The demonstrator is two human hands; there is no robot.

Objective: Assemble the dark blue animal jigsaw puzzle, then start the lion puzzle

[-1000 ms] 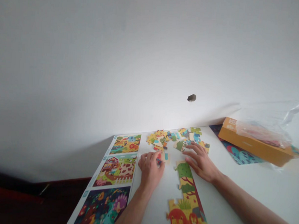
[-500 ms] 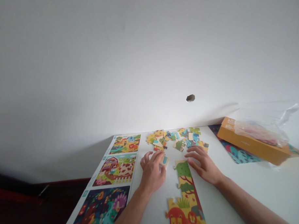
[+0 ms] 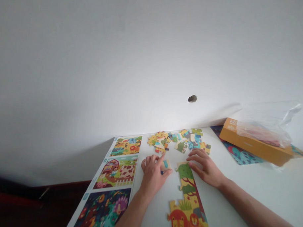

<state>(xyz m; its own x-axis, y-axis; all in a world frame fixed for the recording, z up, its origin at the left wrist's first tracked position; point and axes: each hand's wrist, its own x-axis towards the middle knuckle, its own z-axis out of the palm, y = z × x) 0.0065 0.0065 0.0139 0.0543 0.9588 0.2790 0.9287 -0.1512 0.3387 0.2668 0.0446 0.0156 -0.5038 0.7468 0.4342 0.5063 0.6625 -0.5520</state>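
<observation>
My left hand (image 3: 153, 171) has its thumb and pointing index finger around a pale jigsaw piece (image 3: 166, 165) with a blue-green mark; the other fingers curl in. Part of that piece is hidden by the hand. To its right lies a joined strip of jigsaw pieces (image 3: 188, 189) showing a tree and lions, running toward me. My right hand (image 3: 206, 166) rests open, fingers spread, its thumb at the strip's far right corner. Just beyond both hands is a loose pile of jigsaw pieces (image 3: 181, 147).
A sheet of printed pictures (image 3: 117, 172) lies along the table's left side. At the back right, an orange box (image 3: 254, 143) with a clear plastic bag (image 3: 267, 130) sits over a dark printed sheet (image 3: 246, 156). A white wall (image 3: 153, 67) with a small hole stands behind.
My left index finger has straightened and the thumb has moved outward, with the piece between them turned slightly. My right hand has hardly moved.
</observation>
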